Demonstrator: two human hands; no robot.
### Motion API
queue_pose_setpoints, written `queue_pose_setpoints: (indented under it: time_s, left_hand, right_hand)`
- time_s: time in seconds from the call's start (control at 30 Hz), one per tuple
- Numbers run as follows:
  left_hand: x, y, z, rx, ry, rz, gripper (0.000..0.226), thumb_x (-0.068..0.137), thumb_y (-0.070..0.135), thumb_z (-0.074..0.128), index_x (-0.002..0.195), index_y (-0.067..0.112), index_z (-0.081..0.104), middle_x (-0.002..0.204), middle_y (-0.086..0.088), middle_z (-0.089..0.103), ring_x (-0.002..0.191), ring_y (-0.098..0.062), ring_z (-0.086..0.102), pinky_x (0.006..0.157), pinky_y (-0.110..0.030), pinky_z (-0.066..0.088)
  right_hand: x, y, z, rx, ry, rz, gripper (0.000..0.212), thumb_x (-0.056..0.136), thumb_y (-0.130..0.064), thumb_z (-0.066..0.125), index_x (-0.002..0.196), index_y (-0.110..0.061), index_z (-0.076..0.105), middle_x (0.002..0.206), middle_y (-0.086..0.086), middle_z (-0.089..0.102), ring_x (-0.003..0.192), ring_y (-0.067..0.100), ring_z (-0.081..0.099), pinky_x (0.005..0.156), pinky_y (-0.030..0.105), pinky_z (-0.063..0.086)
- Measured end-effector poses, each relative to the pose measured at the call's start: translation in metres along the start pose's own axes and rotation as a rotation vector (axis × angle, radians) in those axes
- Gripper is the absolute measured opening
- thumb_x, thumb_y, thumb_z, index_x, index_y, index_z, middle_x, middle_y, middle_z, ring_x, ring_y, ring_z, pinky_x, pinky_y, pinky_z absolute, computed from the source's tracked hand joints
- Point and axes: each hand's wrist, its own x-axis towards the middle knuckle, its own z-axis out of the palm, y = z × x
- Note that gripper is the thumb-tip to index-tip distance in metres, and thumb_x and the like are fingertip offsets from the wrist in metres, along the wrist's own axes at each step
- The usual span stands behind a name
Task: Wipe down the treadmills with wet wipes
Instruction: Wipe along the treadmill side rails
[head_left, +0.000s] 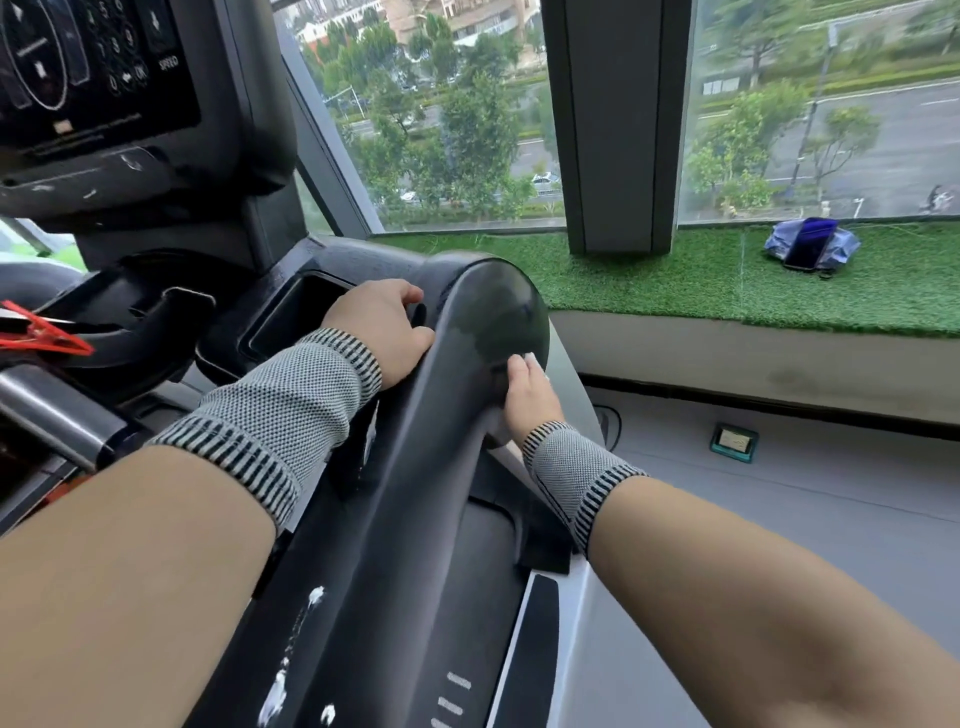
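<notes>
A dark grey treadmill handrail (447, 415) runs up the middle of the view and ends in a rounded top with a damp sheen. My right hand (527, 395) presses a white wet wipe (531, 358) against the rail's right side, just under the rounded top; only a small corner of the wipe shows past my fingers. My left hand (382, 332) curls round the left edge of the same rail near the top. Both wrists wear grey knitted bands. The treadmill console (98, 67) with its keypad is at the upper left.
A red clip (44, 332) lies on the console tray at the left. To the right, an artificial-grass ledge (649, 280) runs under the window, with a blue packet and a phone (810, 244) on it. A floor socket (733, 442) sits in the grey floor.
</notes>
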Motion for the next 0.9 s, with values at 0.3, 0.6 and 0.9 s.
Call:
queue_pose_setpoints:
  time_s: [0.3,0.6,0.9]
  left_hand:
    - [-0.002,0.002,0.001,-0.042,0.001,-0.061,0.051,0.087,0.024,0.065,0.136,0.018,0.052,0.135,-0.004,0.056,0.124,-0.021,0.052,0.108,-0.031,0.037]
    - [0.000,-0.006,-0.009,-0.138,-0.044,-0.099,0.042,0.085,0.024,0.068,0.126,0.018,0.060,0.122,-0.002,0.064,0.113,-0.017,0.059,0.104,-0.030,0.041]
    - [-0.027,-0.027,-0.024,-0.502,-0.113,-0.219,0.029,0.096,-0.002,0.040,0.115,0.012,0.057,0.098,-0.003,0.064,0.093,-0.017,0.061,0.066,-0.028,0.050]
  right_hand:
    - [-0.029,0.008,0.008,0.022,-0.056,-0.119,0.046,0.101,-0.019,0.035,0.143,-0.003,0.032,0.149,0.009,0.035,0.139,0.019,0.029,0.105,0.014,0.016]
    - [-0.073,-0.035,-0.005,-0.110,-0.181,-0.513,0.045,0.099,-0.009,0.041,0.143,-0.002,0.036,0.140,-0.002,0.037,0.131,-0.007,0.021,0.098,-0.005,0.004]
    - [-0.079,-0.040,0.006,-0.238,-0.035,-0.783,0.035,0.086,-0.003,0.046,0.116,0.000,0.064,0.122,0.013,0.062,0.120,0.024,0.055,0.106,0.026,0.037]
